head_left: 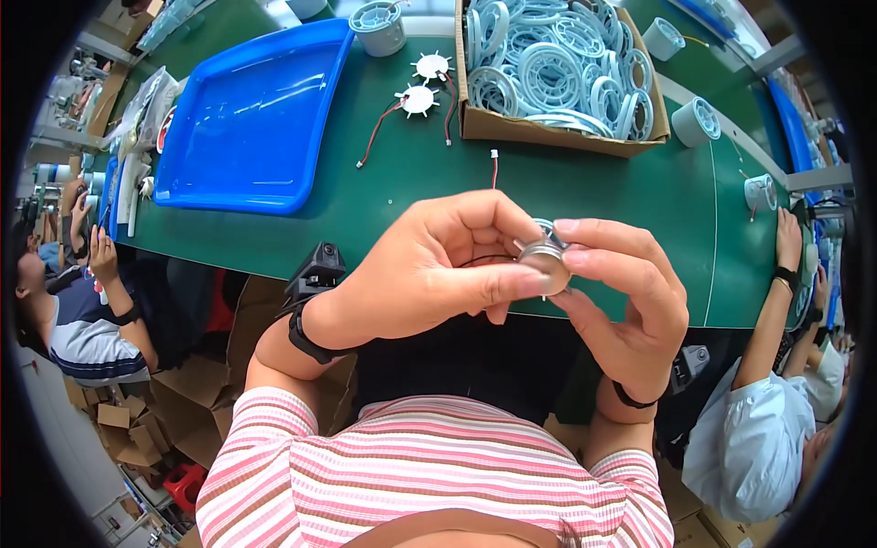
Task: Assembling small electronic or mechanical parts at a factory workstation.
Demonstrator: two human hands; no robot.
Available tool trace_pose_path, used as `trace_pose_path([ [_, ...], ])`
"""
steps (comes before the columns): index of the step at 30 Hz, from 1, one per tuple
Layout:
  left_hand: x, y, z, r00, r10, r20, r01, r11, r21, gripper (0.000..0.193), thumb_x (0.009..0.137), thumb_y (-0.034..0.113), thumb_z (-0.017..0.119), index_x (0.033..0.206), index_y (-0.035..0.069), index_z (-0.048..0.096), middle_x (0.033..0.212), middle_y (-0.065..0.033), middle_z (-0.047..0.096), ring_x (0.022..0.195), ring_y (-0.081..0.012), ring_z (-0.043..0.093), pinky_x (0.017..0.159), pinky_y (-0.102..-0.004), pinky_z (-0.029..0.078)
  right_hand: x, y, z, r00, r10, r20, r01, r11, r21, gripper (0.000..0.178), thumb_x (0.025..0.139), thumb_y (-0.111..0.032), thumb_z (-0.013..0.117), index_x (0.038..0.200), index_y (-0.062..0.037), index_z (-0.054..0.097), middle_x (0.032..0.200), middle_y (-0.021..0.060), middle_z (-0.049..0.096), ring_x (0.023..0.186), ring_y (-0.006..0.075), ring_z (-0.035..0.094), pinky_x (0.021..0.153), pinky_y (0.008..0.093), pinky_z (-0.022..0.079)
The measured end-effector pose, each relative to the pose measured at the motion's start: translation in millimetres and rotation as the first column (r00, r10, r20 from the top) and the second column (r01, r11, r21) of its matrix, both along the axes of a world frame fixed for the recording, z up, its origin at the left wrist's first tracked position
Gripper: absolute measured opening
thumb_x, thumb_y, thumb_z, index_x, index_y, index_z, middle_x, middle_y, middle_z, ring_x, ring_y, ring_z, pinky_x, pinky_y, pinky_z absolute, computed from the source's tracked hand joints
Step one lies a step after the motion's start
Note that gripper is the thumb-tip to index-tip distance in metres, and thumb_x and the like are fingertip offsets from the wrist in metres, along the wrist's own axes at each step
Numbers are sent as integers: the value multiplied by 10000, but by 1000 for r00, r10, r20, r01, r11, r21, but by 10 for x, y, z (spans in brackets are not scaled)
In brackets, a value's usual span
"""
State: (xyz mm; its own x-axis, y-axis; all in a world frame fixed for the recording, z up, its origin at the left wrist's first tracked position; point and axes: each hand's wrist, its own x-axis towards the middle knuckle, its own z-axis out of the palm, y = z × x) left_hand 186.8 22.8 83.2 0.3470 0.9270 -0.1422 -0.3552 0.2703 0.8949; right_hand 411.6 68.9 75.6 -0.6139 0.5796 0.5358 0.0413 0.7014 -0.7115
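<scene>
In front of my chest, over the table's near edge, both hands hold a small round motor (545, 265) with a silver metal cap. My left hand (438, 260) pinches it from the left, thumb on the cap, its other fingers curled behind. On the opposite side, my right hand (630, 283) grips its edge between thumb and fingertips. White prongs stick out around the cap, and a dark wire runs from it into my left hand. Beyond my left hand lies a red lead with a white plug (494, 157); its other end is hidden behind the hand.
A blue tray (247, 119) lies at left on the green table (402, 173). Two white spoked discs (418, 100) with leads lie beside it. A cardboard box (566, 139) holds many pale blue rings. Pale blue cups (696, 122) stand around. People sit at both sides.
</scene>
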Motion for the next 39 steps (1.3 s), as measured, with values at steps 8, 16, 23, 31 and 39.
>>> trace_pose_path([
  [8, 16, -11, 4, 997, -51, 64, 56, 994, -90, 248, 962, 46, 688, 1196, -20, 637, 975, -76, 698, 703, -89, 653, 553, -196, 481, -27, -195, -123, 947, -172, -270, 149, 983, -103, 539, 773, 23, 829, 1273, -27, 634, 1260, 174, 644, 1100, 272, 660, 842, 330, 577],
  [16, 95, -41, -70, 990, -78, -118, 87, 994, 71, 216, 961, 61, 700, 1158, -22, 667, 967, -54, 679, 694, -76, 636, 577, -204, 490, 122, -209, 30, 977, -155, -146, 115, 962, -249, 489, 790, 30, 803, 1256, -26, 666, 1161, 149, 644, 975, 239, 666, 783, 322, 574],
  [23, 74, -29, -68, 962, -93, -257, 193, 897, 398, 165, 933, 31, 720, 1088, -24, 718, 939, -59, 678, 690, -85, 635, 593, -231, 501, 160, -303, -10, 989, -114, -90, 97, 981, -169, 469, 776, 109, 770, 1218, -12, 671, 1102, 143, 619, 838, 185, 666, 731, 316, 558],
  [31, 186, 112, 11, 895, 22, -447, 244, 812, 529, 227, 837, -78, 729, 1049, -1, 762, 892, -111, 703, 756, -187, 652, 643, -302, 517, 4, -350, -14, 759, -417, -500, 23, 784, -620, 415, 808, 103, 775, 1187, -16, 658, 997, 89, 628, 827, 147, 661, 710, 274, 550],
  [39, 449, 11, 208, 478, 604, -638, 331, 549, 768, 319, 765, -17, 782, 1075, 52, 748, 1055, -142, 703, 744, -233, 641, 615, -328, 483, 124, -171, -168, 903, -263, -341, 109, 906, -410, 389, 781, 11, 848, 1120, -20, 660, 1005, 79, 669, 872, 126, 619, 686, 238, 493],
])
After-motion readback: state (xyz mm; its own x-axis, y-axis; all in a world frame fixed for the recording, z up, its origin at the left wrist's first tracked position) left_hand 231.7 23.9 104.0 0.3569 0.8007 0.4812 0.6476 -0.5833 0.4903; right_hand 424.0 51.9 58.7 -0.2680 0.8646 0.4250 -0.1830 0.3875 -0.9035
